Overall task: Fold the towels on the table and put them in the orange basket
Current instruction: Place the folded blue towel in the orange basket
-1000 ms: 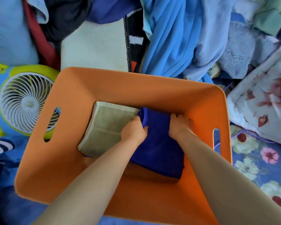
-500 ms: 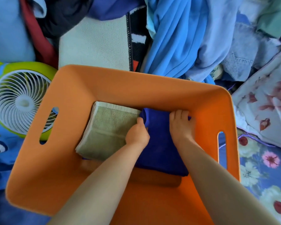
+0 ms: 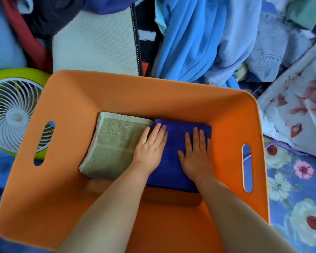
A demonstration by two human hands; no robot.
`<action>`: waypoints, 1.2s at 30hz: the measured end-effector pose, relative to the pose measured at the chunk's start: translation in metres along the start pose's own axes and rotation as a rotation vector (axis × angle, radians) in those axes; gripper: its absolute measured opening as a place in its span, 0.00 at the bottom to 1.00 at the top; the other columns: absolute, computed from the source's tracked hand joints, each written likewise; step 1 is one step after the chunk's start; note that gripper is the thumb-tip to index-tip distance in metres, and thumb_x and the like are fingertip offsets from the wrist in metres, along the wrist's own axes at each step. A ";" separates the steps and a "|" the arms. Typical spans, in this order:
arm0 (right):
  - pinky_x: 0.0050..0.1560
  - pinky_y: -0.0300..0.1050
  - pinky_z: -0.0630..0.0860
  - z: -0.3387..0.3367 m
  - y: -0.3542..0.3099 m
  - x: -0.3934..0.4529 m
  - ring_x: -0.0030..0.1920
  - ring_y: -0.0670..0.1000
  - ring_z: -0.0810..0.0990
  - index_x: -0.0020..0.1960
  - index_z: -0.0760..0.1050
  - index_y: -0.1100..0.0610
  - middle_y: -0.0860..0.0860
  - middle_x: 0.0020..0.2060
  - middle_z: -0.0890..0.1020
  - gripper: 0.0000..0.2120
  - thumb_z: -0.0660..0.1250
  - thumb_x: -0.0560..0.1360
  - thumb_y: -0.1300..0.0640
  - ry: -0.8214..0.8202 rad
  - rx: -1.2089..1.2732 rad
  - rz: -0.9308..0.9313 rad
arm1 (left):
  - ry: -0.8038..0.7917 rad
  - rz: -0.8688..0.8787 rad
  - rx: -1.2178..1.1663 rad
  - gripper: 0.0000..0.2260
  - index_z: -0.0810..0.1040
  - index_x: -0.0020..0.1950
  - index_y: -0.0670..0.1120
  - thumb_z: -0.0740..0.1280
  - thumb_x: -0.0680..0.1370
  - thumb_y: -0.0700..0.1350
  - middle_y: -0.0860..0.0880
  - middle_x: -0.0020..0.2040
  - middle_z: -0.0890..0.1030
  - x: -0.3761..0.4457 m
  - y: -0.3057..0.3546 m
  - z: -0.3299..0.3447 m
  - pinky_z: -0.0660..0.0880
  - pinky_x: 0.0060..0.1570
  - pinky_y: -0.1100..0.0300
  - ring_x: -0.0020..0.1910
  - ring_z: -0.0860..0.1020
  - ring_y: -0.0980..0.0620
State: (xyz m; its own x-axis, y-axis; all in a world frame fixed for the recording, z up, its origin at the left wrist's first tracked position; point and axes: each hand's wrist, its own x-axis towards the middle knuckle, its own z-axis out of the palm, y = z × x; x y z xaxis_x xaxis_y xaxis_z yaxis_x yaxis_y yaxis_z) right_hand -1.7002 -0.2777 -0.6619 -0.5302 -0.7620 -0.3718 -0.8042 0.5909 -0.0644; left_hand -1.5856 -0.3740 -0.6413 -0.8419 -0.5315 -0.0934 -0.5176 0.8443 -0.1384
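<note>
Inside the deep orange plastic basket with slotted handles [image 3: 171,99], a folded dark blue terry towel [image 3: 173,161] is lying flat on the floor of the bin, just beside a folded sage-green towel with a pale woven border [image 3: 115,143], their near edges touching. The left hand [image 3: 150,147] and the right hand [image 3: 197,154] are both lying palm-down on the blue towel with fingers straight and slightly spread, gripping nothing; judging by this, they are pressing the fold flat so it is sitting level and is not springing open. The left hand's thumb side is overlapping the green towel's edge. The blue towel's long axis is running away from the person toward the far wall, roughly parallel to the green towel's, which is tilting slightly leftward. Loose clothes [image 3: 199,42] are piling up beyond the basket, with a small white-and-green fan [image 3: 13,114] sitting outside its left wall.
</note>
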 end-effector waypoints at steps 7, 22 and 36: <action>0.72 0.51 0.34 -0.004 0.003 0.001 0.74 0.54 0.33 0.74 0.36 0.54 0.55 0.74 0.35 0.29 0.45 0.80 0.45 -0.068 0.052 -0.007 | -0.343 -0.067 -0.065 0.26 0.38 0.75 0.46 0.43 0.81 0.54 0.50 0.76 0.38 0.011 -0.008 0.017 0.34 0.72 0.53 0.75 0.36 0.52; 0.73 0.52 0.48 -0.150 -0.009 -0.084 0.75 0.54 0.46 0.72 0.58 0.60 0.54 0.75 0.53 0.24 0.49 0.80 0.49 0.085 0.142 -0.143 | -0.220 -0.150 -0.066 0.17 0.67 0.64 0.42 0.58 0.75 0.36 0.43 0.65 0.68 -0.038 -0.002 -0.159 0.64 0.65 0.53 0.66 0.65 0.45; 0.51 0.49 0.71 -0.312 0.015 -0.323 0.62 0.58 0.68 0.60 0.72 0.63 0.57 0.60 0.74 0.15 0.55 0.77 0.58 0.555 0.145 -0.215 | 0.111 -0.258 0.018 0.14 0.70 0.61 0.40 0.58 0.76 0.37 0.40 0.60 0.72 -0.214 0.046 -0.394 0.69 0.55 0.50 0.61 0.70 0.41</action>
State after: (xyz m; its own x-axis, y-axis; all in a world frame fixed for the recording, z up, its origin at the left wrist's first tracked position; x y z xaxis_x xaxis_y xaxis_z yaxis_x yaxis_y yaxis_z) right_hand -1.6254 -0.1051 -0.2535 -0.4522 -0.8694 0.1991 -0.8847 0.4089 -0.2240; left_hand -1.4899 -0.1945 -0.2390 -0.6950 -0.7169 0.0555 -0.7148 0.6805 -0.1612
